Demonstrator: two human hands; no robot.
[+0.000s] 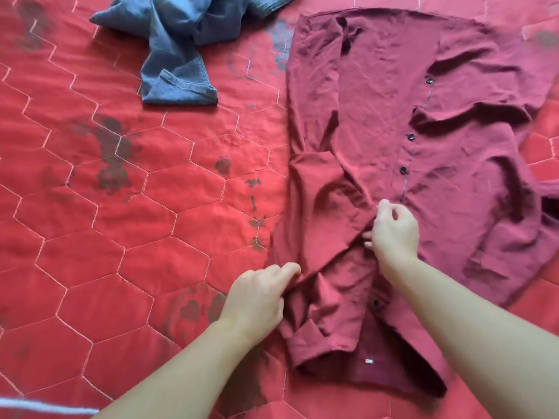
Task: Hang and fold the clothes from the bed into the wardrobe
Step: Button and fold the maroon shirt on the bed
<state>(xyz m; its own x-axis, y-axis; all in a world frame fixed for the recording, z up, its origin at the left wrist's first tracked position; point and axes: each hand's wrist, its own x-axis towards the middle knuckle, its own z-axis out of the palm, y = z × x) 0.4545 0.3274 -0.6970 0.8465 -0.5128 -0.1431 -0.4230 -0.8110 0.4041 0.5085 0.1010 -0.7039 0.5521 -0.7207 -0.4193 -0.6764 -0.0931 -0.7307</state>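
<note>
A dark red button-up shirt [423, 152] lies spread on the bed, collar toward me, black buttons running down its middle. Its left side and sleeve are folded over onto the body. My left hand [257, 300] pinches the folded edge of the shirt near the shoulder. My right hand [393, 231] rests on the shirt's middle, fingers curled and pinching a fold of the cloth beside the button line. A crumpled blue denim garment [181, 52] lies at the far side of the bed, apart from both hands.
The bed is covered by a red quilted spread [121, 222] with a hexagon stitch pattern and dark faded prints. A pale cord or strip [42, 406] shows at the bottom left corner. No wardrobe is in view.
</note>
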